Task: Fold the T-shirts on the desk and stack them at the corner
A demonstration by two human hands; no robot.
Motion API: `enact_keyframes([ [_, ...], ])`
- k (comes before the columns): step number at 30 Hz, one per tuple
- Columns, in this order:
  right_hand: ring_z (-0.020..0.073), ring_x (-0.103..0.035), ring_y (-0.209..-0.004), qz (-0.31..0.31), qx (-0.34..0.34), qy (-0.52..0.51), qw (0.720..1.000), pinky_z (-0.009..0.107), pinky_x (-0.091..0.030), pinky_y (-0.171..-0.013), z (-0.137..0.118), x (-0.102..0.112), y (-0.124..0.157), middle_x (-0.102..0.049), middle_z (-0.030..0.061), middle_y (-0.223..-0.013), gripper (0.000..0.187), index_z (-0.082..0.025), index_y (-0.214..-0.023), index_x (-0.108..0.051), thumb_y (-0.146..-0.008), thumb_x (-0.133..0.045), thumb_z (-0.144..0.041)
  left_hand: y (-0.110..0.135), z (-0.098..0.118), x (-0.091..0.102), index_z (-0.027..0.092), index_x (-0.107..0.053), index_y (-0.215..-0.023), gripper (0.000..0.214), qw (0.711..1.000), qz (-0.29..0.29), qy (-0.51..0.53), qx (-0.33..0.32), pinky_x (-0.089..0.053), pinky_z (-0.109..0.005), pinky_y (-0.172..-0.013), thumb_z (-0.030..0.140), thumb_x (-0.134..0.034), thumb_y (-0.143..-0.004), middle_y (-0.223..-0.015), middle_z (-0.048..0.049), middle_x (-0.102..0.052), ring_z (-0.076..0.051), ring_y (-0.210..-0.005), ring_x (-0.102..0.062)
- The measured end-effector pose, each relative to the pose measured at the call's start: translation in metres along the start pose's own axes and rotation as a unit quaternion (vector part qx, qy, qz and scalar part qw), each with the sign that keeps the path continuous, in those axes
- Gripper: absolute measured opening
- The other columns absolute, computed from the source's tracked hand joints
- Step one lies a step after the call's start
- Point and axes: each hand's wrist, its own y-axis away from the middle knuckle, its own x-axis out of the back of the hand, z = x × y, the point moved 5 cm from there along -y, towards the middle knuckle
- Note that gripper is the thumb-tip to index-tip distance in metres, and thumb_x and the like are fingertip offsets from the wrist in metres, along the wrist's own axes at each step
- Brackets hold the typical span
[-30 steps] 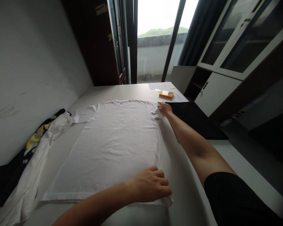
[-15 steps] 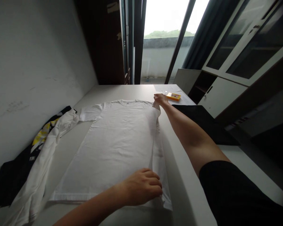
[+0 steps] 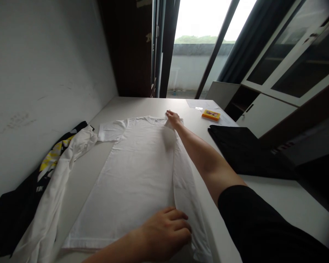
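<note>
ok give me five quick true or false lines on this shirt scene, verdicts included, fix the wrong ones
1. The right hand pinches the white T-shirt near its collar. True.
2. The white T-shirt is rolled into a ball. False: most of it lies spread out.
3. The left hand is at the shirt's near end. True.
4. An orange box lies farther off than the black cloth. True.
5. The right hand holds the orange box. False: the box lies apart from both hands.

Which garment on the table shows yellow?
The black garment by the left wall; the spread white shirt, crumpled white garment and black cloth at right show none.
</note>
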Motion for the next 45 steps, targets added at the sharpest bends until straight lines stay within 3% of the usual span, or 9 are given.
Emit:
enact_keyframes([
  [9,0.0218,-0.056,-0.136,0.032,0.036,-0.025,0.999,0.037,-0.039,-0.117,-0.045,-0.066,0.017,-0.062,-0.0023,-0.144,0.046,-0.028,-0.142,-0.063,-0.103,-0.043,-0.041,0.007,-0.007,-0.012,0.021,-0.054,-0.085,0.017,0.998,0.038,-0.045,-0.003,-0.039,-0.033,-0.074,0.029,-0.061,-0.099,-0.081,0.0025,-0.067,-0.015,-0.08,-0.06],
  [15,0.0251,-0.052,-0.14,-0.012,0.008,-0.04,0.999,0.043,-0.035,-0.12,-0.044,-0.094,0.015,-0.061,-0.0014,-0.145,0.05,-0.029,-0.148,-0.058,-0.103,-0.041,-0.043,0.01,-0.008,-0.017,0.021,-0.053,-0.079,0.027,0.994,0.09,-0.056,-0.035,-0.035,-0.036,-0.074,0.036,-0.061,-0.1,-0.071,0.0051,-0.065,-0.015,-0.07,-0.054],
  [20,0.0218,-0.042,-0.148,0.046,0.053,-0.038,0.997,0.044,-0.03,-0.123,-0.046,-0.094,0.013,-0.052,-0.0023,-0.155,0.058,-0.029,-0.16,-0.041,-0.107,-0.026,-0.048,0.012,-0.015,-0.016,0.022,-0.057,-0.081,0.024,0.998,0.046,-0.04,-0.034,-0.034,-0.041,-0.1,0.035,-0.061,-0.1,-0.07,0.0059,-0.066,-0.014,-0.069,-0.054],
  [23,0.0213,-0.036,-0.151,0.028,0.072,-0.013,0.997,0.041,-0.028,-0.124,-0.048,-0.098,0.013,-0.043,-0.0023,-0.161,0.061,-0.029,-0.163,-0.033,-0.108,-0.022,-0.052,0.012,-0.019,-0.015,0.021,-0.059,-0.086,0.02,0.998,0.048,-0.015,-0.03,-0.028,-0.044,-0.109,0.036,-0.063,-0.099,-0.08,0.0057,-0.07,-0.016,-0.078,-0.059],
  [26,0.0222,-0.044,-0.147,-0.014,0.058,-0.031,0.998,0.041,-0.032,-0.122,-0.047,-0.104,0.016,-0.049,-0.0012,-0.157,0.058,-0.028,-0.161,-0.038,-0.108,-0.025,-0.049,0.013,-0.023,-0.028,0.021,-0.059,-0.085,0.022,1.0,0.018,-0.002,-0.021,-0.038,-0.037,-0.093,0.038,-0.067,-0.097,-0.082,0.0055,-0.071,-0.016,-0.079,-0.06],
  [29,0.0197,-0.044,-0.147,0.017,0.077,-0.052,0.996,0.038,-0.033,-0.121,-0.05,-0.102,0.021,-0.048,-0.0035,-0.157,0.056,-0.029,-0.159,-0.042,-0.108,-0.025,-0.045,0.013,-0.027,-0.041,0.022,-0.059,-0.084,0.024,1.0,-0.008,0.005,-0.008,-0.038,-0.035,-0.076,0.041,-0.068,-0.096,-0.079,0.0059,-0.069,-0.015,-0.073,-0.058],
  [37,0.0213,-0.049,-0.143,0.045,0.153,-0.11,0.981,0.037,-0.037,-0.12,-0.062,-0.097,0.033,-0.053,0.0015,-0.154,0.056,-0.028,-0.153,-0.051,-0.107,-0.032,-0.053,0.013,-0.029,-0.044,0.022,-0.061,-0.088,0.023,1.0,-0.03,0.003,0.008,-0.036,-0.035,-0.075,0.042,-0.07,-0.094,-0.079,0.0056,-0.07,-0.015,-0.074,-0.059],
  [43,0.0169,-0.049,-0.143,0.033,0.163,-0.119,0.979,0.033,-0.036,-0.12,-0.066,-0.104,0.042,-0.052,-0.0004,-0.155,0.05,-0.028,-0.149,-0.055,-0.108,-0.032,-0.045,0.012,-0.028,-0.041,0.022,-0.06,-0.087,0.021,1.0,-0.014,0.003,0.008,-0.035,-0.033,-0.072,0.04,-0.068,-0.095,-0.078,0.0066,-0.07,-0.014,-0.07,-0.059],
  [45,0.0177,-0.051,-0.141,-0.003,0.16,-0.112,0.981,0.033,-0.037,-0.119,-0.064,-0.112,0.042,-0.055,0.0006,-0.152,0.048,-0.027,-0.147,-0.058,-0.108,-0.037,-0.043,0.011,-0.027,-0.04,0.022,-0.06,-0.088,0.02,1.0,-0.012,0.004,0.011,-0.036,-0.033,-0.072,0.039,-0.068,-0.095,-0.078,0.0064,-0.07,-0.014,-0.071,-0.059],
])
